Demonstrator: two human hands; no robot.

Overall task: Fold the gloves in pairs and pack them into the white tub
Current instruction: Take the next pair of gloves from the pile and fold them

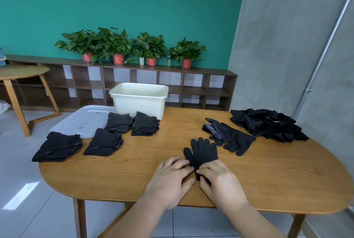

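Note:
A black glove pair (203, 151) lies flat on the wooden table (134, 172), fingers pointing away from me. My left hand (170, 178) and my right hand (220, 182) both pinch its cuff at the near end. Several folded black glove bundles (103, 143) lie to the left. A loose glove pair (228, 136) lies just right of centre, and a heap of unfolded black gloves (268, 125) sits at the far right. The white tub (138, 101) stands at the table's back edge; its inside bottom is hidden.
A translucent white lid (80, 121) lies flat at the table's back left, beside the tub. Behind the table run a low brown shelf (134, 84) with potted plants and a teal wall. A small round table (23, 73) stands at far left.

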